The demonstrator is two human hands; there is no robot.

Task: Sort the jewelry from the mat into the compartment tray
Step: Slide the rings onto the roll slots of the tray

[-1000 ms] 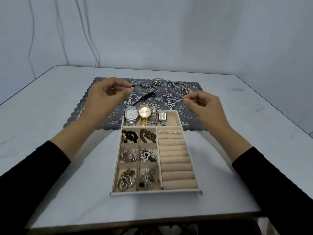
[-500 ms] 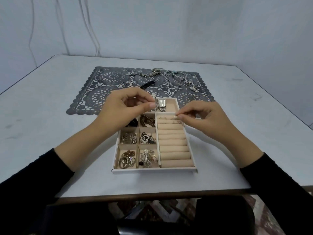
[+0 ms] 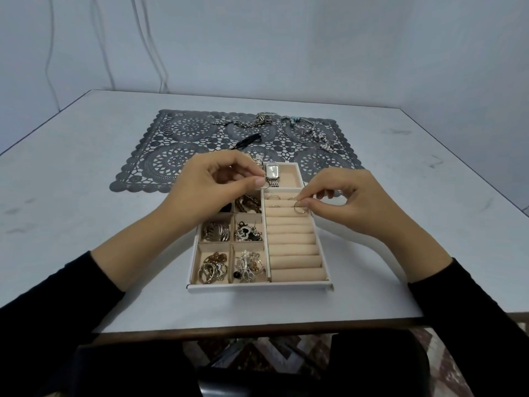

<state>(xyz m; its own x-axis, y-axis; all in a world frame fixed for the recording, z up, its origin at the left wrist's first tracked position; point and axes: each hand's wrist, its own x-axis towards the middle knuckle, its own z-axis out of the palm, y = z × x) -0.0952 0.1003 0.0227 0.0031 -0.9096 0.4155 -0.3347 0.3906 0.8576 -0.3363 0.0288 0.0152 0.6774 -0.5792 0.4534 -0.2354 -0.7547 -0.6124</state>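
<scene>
Right hand (image 3: pixel 346 204) pinching a thin ring (image 3: pixel 300 208) upright just above the ring rolls (image 3: pixel 292 239), frame centre — left hand (image 3: pixel 217 187) pinching another ring (image 3: pixel 266 184) beside the watch (image 3: pixel 271 173).

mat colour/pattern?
Dark grey mat, openwork lace pattern of round medallions with scalloped edges; head view.

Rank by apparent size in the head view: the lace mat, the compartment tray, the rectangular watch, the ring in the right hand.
1. lace mat
2. compartment tray
3. rectangular watch
4. ring, pinched by the right hand
</scene>
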